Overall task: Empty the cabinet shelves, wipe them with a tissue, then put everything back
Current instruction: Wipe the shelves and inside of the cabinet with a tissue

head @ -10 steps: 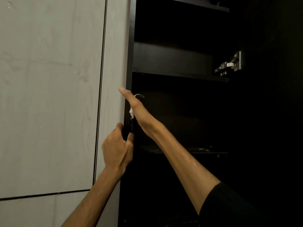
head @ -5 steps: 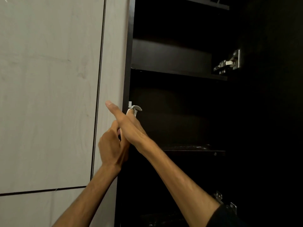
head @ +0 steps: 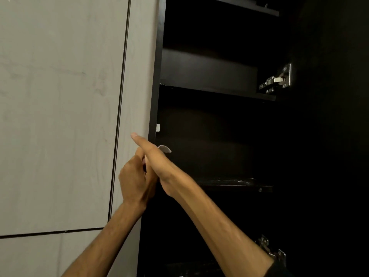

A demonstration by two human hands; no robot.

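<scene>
The dark cabinet stands open, and I see nothing on its shelves. My right hand reaches just inside the cabinet's left side wall with the thumb pointing up and left. A white tissue peeks out above this hand, whose fingers are hidden behind it. My left hand sits right beside and partly under the right one. Its fingers curl around the front edge of that side wall. A lower shelf shows pale specks on its surface.
A pale wood-grain panel fills the left of the view. Metal hinges sit on the cabinet's right side, one high and one low. A small white clip sticks out of the left wall just above my hands.
My right hand with the tissue has slid down the left side wall, ending next to my left hand. The left hand has stayed on the cabinet edge.
</scene>
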